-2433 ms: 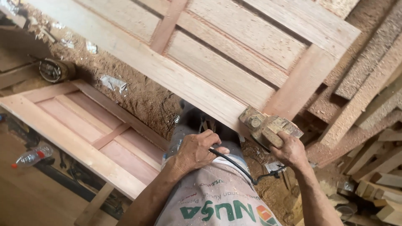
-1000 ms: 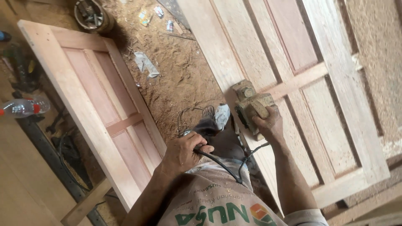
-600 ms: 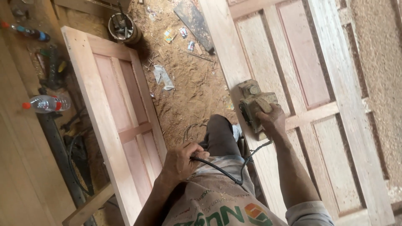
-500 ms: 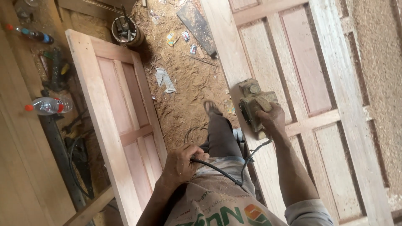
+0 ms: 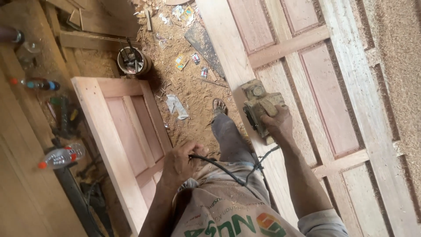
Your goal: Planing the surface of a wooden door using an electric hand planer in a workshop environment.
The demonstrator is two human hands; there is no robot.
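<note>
Our right hand [image 5: 277, 123] grips the planer [image 5: 258, 109] by its top handle — it sits on the door [image 5: 333, 109] stile and looks heavy and rigid, so we hold it from above, arm stretched forward. Our left hand [image 5: 180, 161] is clenched on the limp cord [image 5: 219, 166] at the waist.

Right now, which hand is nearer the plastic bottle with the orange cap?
Left. The left hand grips the black cord, well right of the bottle. The right hand is farther off, on the power planer.
</note>
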